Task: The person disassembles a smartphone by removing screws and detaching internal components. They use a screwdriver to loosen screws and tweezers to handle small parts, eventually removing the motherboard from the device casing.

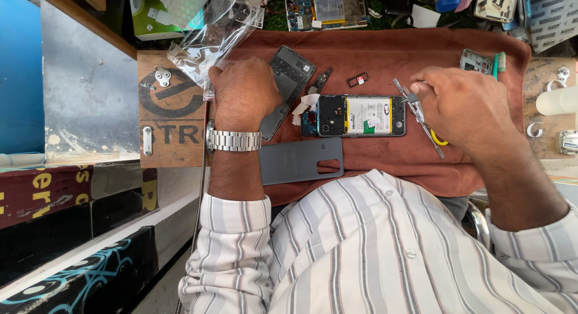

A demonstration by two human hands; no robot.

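Note:
An opened phone [361, 116] lies back-up on a red-brown cloth [385, 49], its battery and boards exposed. My right hand [463, 106] is just right of it, closed on thin metal tweezers [415, 112] whose tips point at the phone's right end. A yellow-handled tool [438, 139] peeks out below that hand. My left hand [244, 91], with a metal wristwatch, rests curled on the cloth beside a black phone frame [289, 88] and touches a clear plastic bag [214, 34]. Its fingers are hidden. A grey back cover [301, 160] lies near my chest.
A small SIM tray [357, 80] and a narrow black part [322, 80] lie above the phone. A circuit board [478, 61] and a green toothbrush [500, 62] sit at the cloth's right corner. Another dismantled phone [328, 7] is at the back. A wooden board [171, 109] lies left.

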